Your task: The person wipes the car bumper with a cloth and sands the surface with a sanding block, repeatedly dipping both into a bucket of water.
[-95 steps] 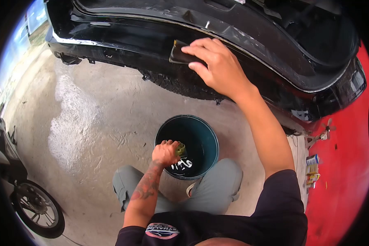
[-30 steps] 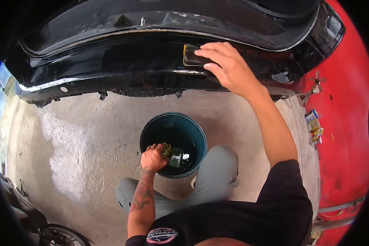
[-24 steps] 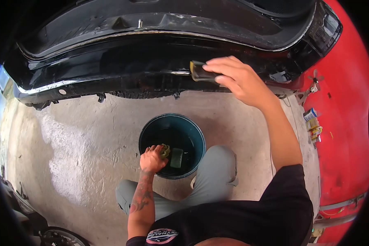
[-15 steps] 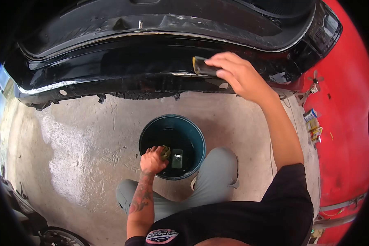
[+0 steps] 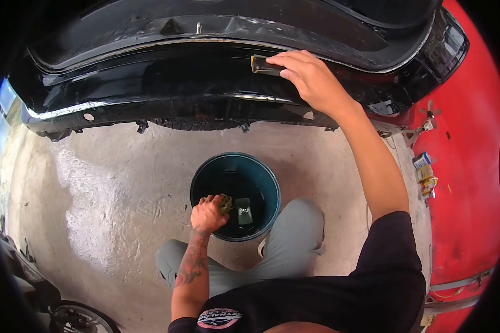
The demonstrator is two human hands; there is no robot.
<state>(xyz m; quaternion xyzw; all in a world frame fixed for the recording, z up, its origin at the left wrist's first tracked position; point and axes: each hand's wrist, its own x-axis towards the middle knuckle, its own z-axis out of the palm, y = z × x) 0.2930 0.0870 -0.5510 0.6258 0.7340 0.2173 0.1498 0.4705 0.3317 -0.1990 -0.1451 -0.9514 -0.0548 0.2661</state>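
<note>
My right hand (image 5: 308, 77) grips a dark sanding block (image 5: 265, 65) with a yellowish edge, thumb below and fingers on top. The block is at the black car bumper (image 5: 166, 80), over its upper face; whether it touches cannot be made out. Lower down, my left hand (image 5: 208, 215) is closed on a crumpled olive-green rag (image 5: 225, 204) at the left side of a dark teal bucket (image 5: 275, 191). Inside the bucket, right of the rag, a pale rectangular patch (image 5: 244, 212) shows in the dark liquid.
A red car panel (image 5: 472, 183) stands along the right side. Small cans and packets (image 5: 425, 176) lie beside it. My knees flank the bucket on the concrete floor (image 5: 150, 166), which has a whitish patch (image 5: 91, 211). A wheel (image 5: 80, 319) is at the lower left.
My right hand has moved up and slightly left over the bumper with the sanding block. My left hand stays at the bucket with the rag. The view has shifted slightly.
</note>
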